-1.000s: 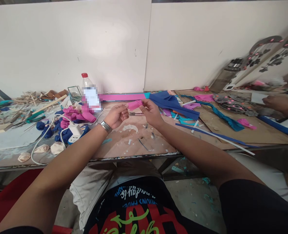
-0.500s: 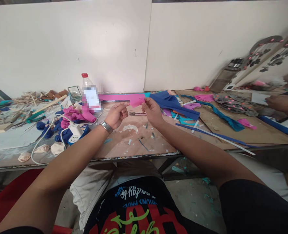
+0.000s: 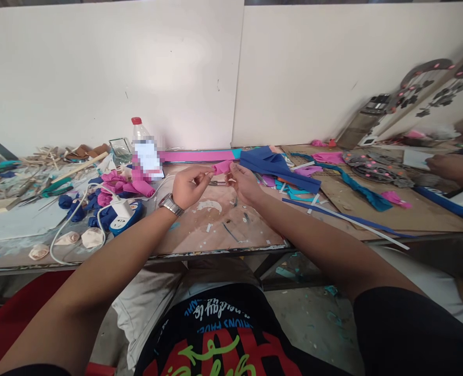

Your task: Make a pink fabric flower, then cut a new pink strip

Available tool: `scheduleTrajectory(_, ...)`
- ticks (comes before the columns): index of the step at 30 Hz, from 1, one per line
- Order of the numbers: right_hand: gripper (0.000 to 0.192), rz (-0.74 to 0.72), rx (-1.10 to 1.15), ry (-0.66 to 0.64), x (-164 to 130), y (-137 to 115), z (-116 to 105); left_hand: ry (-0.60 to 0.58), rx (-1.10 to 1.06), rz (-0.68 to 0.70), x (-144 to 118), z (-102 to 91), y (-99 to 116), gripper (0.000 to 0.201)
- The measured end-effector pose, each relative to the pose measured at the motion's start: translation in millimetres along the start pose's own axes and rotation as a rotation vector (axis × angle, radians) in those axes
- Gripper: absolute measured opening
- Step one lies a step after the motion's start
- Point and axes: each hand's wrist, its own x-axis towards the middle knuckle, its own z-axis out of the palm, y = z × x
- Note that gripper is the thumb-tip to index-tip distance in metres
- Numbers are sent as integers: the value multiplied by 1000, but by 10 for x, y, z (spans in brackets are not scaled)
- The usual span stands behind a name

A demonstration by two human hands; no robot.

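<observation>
Printed black T-shirt (image 3: 215, 339) nearest, below the bench's front edge. Toward the front-left of the bench (image 3: 184, 237), three cream rosettes (image 3: 38, 252) sit in a loose row, a white cable (image 3: 55, 235) looping around them. Just behind: blue-and-white power strip (image 3: 119, 224), white charger (image 3: 122, 208) on top, beside crumpled dark blue and pink bits.

Right of the middle, a narrow white strip (image 3: 368, 231) slants out past the front edge, crossing a dark blue strip.

Left hand (image 3: 190, 186), metal wristwatch (image 3: 171, 204) at its wrist: thumb and forefinger nearly together, pinching the left end of a small pink piece (image 3: 222, 167). Right hand (image 3: 245, 181): fingers bent, tips closed on the piece's right end. The piece is held between both hands, over the middle of the bench toward its back edge.

Beyond, folded dark blue sheet (image 3: 278, 167) near the back edge; left of it a long pink strip (image 3: 198, 156) runs along that edge. Red-capped bottle (image 3: 137, 123) stands farther left, partly blurred. White panels (image 3: 117, 73) rise behind.
</observation>
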Motion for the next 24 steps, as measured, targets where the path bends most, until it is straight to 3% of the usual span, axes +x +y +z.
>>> scheduleTrajectory(3, 57, 26, 11, -38, -7, 20, -1, -44, 50, 25, 8, -16, -13, 12)
scheduleTrajectory(12, 57, 83, 32, -91, -4, 56, 5, -4, 187, 85, 40, -68, -46, 10)
scheduleTrajectory(17, 57, 38, -50, -113, 7, 103, -3, 47, 286, 104, 53, -76, -72, 14)
scheduleTrajectory(24, 57, -100, -272, -129, -10, 95, -11, -40, 262, 82, 47, -50, -50, 7)
